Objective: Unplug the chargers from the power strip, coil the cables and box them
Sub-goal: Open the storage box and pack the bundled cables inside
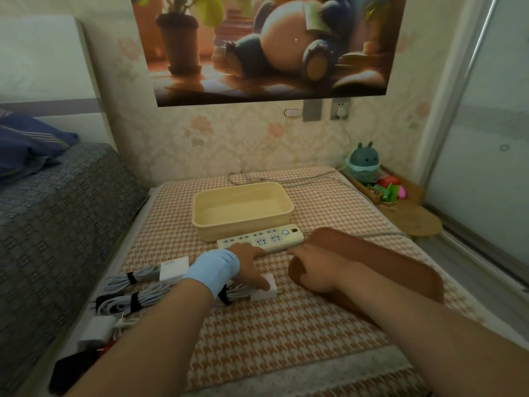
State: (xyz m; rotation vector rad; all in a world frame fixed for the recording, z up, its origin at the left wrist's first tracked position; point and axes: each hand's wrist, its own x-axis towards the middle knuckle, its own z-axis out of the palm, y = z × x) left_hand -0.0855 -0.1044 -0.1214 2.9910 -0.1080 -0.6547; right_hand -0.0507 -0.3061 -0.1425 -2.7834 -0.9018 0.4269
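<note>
A cream power strip (274,239) lies on the checked cloth with no plugs in its sockets. Right behind it stands an empty cream box (200,209). My left hand (248,263), with a blue wristband, reaches forward. Its fingers touch the strip's near edge and its thumb rests on a white charger (269,287), whose strapped cable lies under the wrist. Another white charger (174,267) with a coiled, strapped cable (126,280) lies to the left. A second coiled cable (126,302) and a third white charger (98,328) are nearer. My right hand (315,269) curls over the left end of a brown lid (380,262).
The strip's grey cord (372,234) runs right behind the lid, then back along the wall to an outlet. A grey sofa arm (57,224) borders the left side. A toy figure (365,164) and small clutter sit at the back right. A dark object (71,371) lies at the near left.
</note>
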